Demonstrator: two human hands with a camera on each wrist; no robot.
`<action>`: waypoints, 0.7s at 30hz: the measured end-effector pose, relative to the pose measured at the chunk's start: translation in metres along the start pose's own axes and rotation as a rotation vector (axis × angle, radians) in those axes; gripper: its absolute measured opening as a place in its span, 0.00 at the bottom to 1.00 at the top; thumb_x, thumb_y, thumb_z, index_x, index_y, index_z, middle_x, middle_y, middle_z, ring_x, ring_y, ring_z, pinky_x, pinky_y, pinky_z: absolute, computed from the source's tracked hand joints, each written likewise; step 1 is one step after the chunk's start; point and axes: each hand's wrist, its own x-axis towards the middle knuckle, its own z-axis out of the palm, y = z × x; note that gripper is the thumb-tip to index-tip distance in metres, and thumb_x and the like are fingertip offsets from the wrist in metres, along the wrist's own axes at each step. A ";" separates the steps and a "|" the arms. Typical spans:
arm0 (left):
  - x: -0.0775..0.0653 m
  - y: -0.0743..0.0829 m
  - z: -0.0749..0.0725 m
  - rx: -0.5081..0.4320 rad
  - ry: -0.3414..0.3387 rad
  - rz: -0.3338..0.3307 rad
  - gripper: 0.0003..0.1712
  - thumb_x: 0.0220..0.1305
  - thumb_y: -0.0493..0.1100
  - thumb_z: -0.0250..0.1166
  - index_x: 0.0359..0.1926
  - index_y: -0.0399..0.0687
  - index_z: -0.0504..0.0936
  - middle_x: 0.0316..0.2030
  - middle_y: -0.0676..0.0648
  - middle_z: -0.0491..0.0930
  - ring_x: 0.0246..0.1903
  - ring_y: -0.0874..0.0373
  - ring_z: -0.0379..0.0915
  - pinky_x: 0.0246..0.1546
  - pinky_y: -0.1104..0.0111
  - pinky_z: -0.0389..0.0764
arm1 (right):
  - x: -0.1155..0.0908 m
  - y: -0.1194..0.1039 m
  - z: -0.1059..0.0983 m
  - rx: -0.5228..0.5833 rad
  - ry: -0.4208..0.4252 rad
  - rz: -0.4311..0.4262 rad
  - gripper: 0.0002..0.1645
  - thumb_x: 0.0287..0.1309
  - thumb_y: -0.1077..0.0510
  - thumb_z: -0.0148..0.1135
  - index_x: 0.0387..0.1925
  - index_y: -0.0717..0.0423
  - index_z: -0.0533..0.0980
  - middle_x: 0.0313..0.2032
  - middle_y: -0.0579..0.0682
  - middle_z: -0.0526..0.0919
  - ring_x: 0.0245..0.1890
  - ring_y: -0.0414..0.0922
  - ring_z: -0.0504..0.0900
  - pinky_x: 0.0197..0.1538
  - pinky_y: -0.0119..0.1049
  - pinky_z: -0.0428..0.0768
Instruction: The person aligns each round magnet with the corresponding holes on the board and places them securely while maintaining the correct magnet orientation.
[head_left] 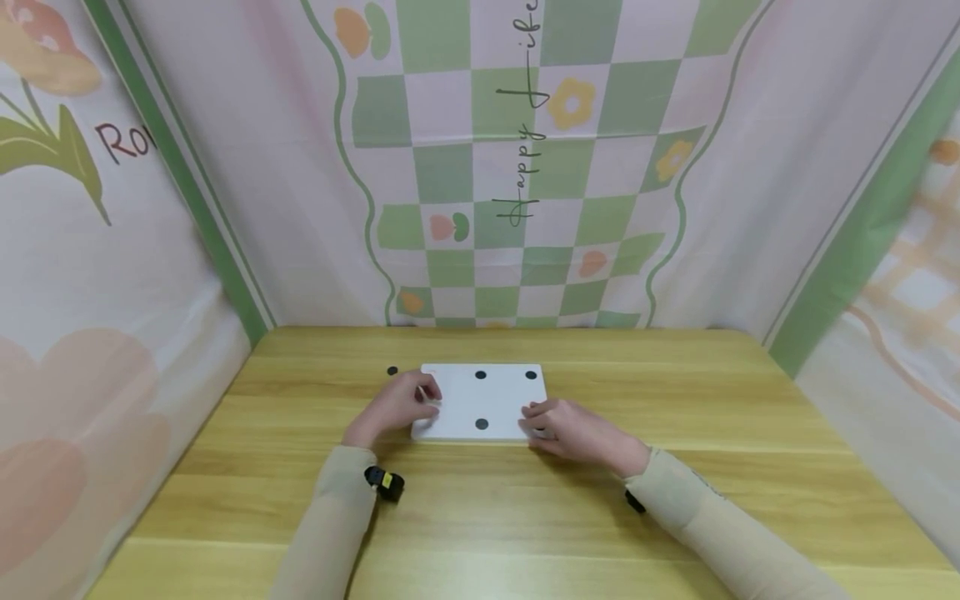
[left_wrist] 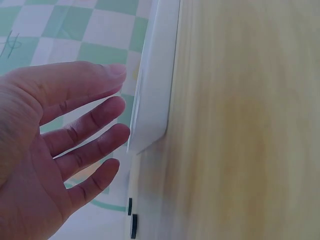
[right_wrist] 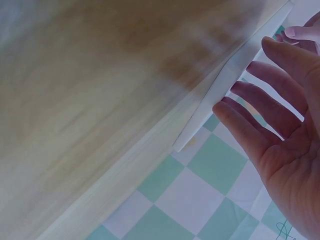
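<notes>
A flat white rectangular board (head_left: 457, 400) lies on the wooden table, with round black dots on its upper face. My left hand (head_left: 396, 406) hovers at the board's left end, its fingers apart and gently bent; in the left wrist view nothing shows between thumb and fingers. At the opposite end is my right hand (head_left: 573, 429), fingertips right at the top surface near the right edge and partly covering a black dot. The right wrist view has these fingers (right_wrist: 265, 105) spread and loosely bent along the board (right_wrist: 225, 77).
Left of the board, a small black disc (head_left: 392, 370) lies on the wooden table (head_left: 510, 517). Low in the left wrist view, two dark discs (left_wrist: 133, 226) show beside the board's end. Behind the table hangs a green-and-white checked curtain (head_left: 510, 167); printed fabric walls flank both sides.
</notes>
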 end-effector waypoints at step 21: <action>-0.017 -0.025 -0.023 0.020 0.042 0.035 0.10 0.52 0.36 0.71 0.37 0.44 0.82 0.35 0.47 0.79 0.36 0.55 0.75 0.38 0.65 0.78 | -0.001 0.000 -0.001 -0.003 -0.001 0.015 0.15 0.57 0.61 0.65 0.47 0.60 0.81 0.49 0.59 0.83 0.51 0.51 0.82 0.50 0.41 0.82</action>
